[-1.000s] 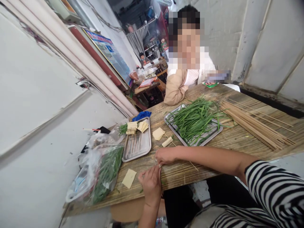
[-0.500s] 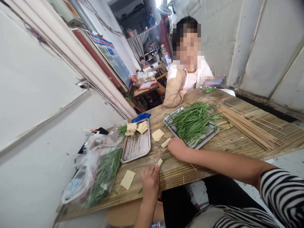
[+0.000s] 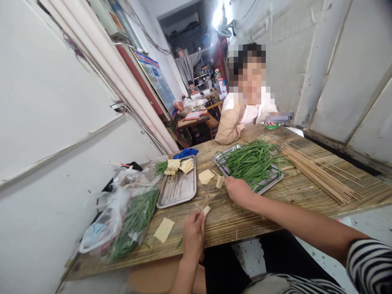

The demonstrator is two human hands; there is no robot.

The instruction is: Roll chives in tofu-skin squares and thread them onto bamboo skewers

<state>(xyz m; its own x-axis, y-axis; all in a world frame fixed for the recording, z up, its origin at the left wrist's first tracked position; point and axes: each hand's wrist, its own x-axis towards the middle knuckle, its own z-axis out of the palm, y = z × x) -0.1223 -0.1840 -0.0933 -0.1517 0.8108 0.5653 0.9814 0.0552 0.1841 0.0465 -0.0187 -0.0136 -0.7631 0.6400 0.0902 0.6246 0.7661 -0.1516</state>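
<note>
My left hand [image 3: 194, 230] is closed, pinching a rolled tofu sheet [image 3: 207, 210] with green ends showing, just above the table's near edge. My right hand [image 3: 240, 192] is closed round a thin bamboo skewer that carries another tofu roll [image 3: 219, 182]; the skewer's tip pokes out beyond the roll. Beyond this roll lie several flat tofu sheets [image 3: 206, 176] in a small stack. A single sheet [image 3: 164, 230] rests left of my left hand. Long green chives [image 3: 249, 159] are heaped on a metal tray [image 3: 272, 179] just past my right hand.
Another metal tray [image 3: 180, 200] at left holds skewered rolls [image 3: 173, 165] and sheets. Plastic bags of greens [image 3: 134, 220] lie at the table's left end, a blue cloth [image 3: 185, 153] behind. Loose skewers [image 3: 318, 173] spread at right. A person [image 3: 234, 122] sits across, holding a phone.
My right hand has shifted slightly right with the skewered roll, which now stands more upright. My left hand keeps its pinch on the other roll. The view has tilted a little.
</note>
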